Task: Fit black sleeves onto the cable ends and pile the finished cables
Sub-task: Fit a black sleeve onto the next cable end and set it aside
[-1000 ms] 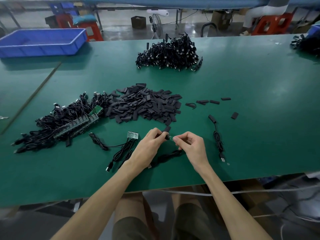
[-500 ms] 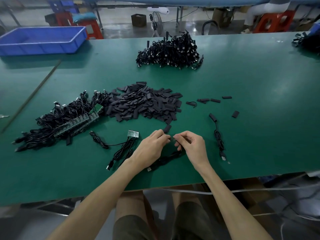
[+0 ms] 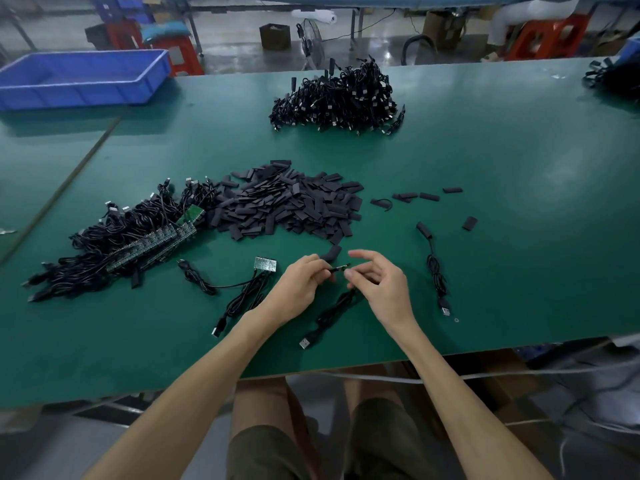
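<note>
Cable end sits pinched in our left hand, tip pointing right toward our right hand, which hangs loose, holding nothing. 1 sleeve lies on the desk just behind both, nearer the left.

Green worktable; glossy grey floor; red stools behind.

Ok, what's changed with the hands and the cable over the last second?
The right grip has let go: its fingers lifted off the cable end and spread, though the thumb may still touch. The left grip keeps pinching that end. The loose sleeve beside it, the sleeve pile and the far cable pile have not moved.
</note>
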